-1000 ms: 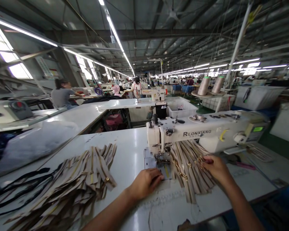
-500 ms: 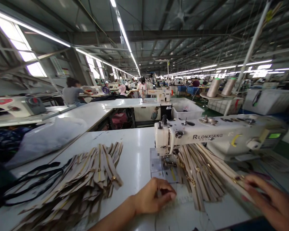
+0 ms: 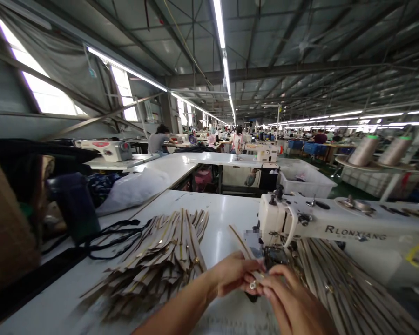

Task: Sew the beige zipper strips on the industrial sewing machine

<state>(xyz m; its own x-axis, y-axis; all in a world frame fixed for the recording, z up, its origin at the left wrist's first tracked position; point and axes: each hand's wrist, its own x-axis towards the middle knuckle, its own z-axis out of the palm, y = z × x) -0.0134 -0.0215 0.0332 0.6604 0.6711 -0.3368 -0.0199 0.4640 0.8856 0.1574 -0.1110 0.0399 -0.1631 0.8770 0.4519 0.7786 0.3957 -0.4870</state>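
Note:
A beige zipper (image 3: 240, 241) with a gold tooth line is held in front of the sewing machine (image 3: 310, 223), its free end pointing up and away. My left hand (image 3: 230, 275) is closed on it from the left. Meeting it from the right, my right hand (image 3: 289, 295) pinches the same zipper close to its gold slider (image 3: 253, 284). Fingers cover part of the strip. Many similar zippers lie in a fanned pile (image 3: 171, 246) on the table to the left. Another bundle of zippers (image 3: 330, 270) lies under the machine's arm, right of my hands.
Black cords (image 3: 115, 237) and a white plastic bag (image 3: 136, 190) lie left of the pile. A white bin (image 3: 307, 179) stands beyond the machine. Two thread cones (image 3: 365, 151) are at the right. A person (image 3: 158, 139) sits farther off at the left.
My right hand has come from the right bundle to meet my left, bringing a zipper. My left hand has closed on that zipper. The view has turned left.

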